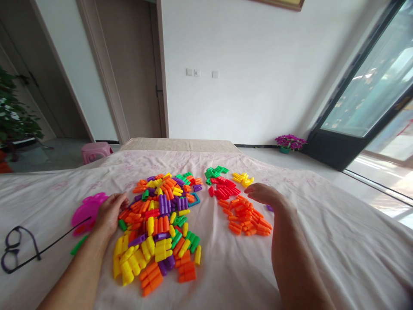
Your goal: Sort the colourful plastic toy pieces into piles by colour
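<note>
A large mixed pile of plastic bullet-shaped building blocks (164,202) in orange, yellow, purple, green and red lies left of centre on the cloth. At its left edge is my left hand (111,211), its fingers curled in against the blocks; whatever is between the fingertips is hidden. My right hand (263,193) is held palm down at the right, fingers stretched toward the left, with nothing visible in it. Close by its fingertips are small single-colour groups: yellow blocks (243,179), red blocks (226,188), green blocks (217,172) and orange blocks (248,217).
Left of my left hand are a pink plastic piece (85,211) and black-framed glasses (14,247). A blue frame-shaped piece (195,199) sticks out of the pile. A purple block (270,208) lies beside my right wrist. Beyond the cloth (322,241) stands a pink stool (96,150).
</note>
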`<action>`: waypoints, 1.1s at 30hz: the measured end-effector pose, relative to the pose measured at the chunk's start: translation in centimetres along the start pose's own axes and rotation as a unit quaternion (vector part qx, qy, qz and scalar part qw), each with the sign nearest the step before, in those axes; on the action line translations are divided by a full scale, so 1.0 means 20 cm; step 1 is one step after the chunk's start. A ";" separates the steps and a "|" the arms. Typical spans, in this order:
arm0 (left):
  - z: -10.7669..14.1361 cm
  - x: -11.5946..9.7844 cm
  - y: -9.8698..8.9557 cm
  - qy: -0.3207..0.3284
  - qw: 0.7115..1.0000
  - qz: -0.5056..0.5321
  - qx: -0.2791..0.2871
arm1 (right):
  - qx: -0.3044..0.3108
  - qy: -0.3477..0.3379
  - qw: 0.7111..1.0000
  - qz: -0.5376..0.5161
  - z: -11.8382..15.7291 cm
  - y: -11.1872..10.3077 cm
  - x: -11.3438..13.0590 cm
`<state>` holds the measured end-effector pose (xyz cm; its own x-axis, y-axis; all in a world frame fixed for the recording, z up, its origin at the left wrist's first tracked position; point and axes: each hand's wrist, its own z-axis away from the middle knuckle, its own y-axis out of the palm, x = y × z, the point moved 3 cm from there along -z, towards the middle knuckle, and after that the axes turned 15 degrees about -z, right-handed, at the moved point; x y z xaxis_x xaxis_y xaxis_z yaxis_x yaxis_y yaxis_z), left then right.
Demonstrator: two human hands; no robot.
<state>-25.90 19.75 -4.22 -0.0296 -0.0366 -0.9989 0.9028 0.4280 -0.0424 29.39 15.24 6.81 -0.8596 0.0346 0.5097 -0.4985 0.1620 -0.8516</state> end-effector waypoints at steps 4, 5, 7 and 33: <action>-0.01 0.01 0.00 0.005 1.000 -0.002 0.001 | 0.047 -0.037 0.998 0.027 0.00 0.09 0.18; -0.01 0.01 0.00 0.008 1.000 -0.004 0.002 | 0.043 -0.063 0.997 0.026 0.00 0.13 0.26; -0.02 0.02 0.00 0.010 1.000 -0.007 0.006 | 0.046 -0.123 0.991 0.003 0.00 0.25 0.41; -0.02 0.02 0.00 0.010 1.000 -0.009 0.004 | 0.074 -0.213 0.962 0.152 -0.02 0.63 0.69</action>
<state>-26.00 20.09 -4.61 -0.0549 -0.0273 -0.9981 0.9051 0.4208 -0.0613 11.27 18.05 3.18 -0.9203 -0.3550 0.1645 -0.1998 0.0648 -0.9777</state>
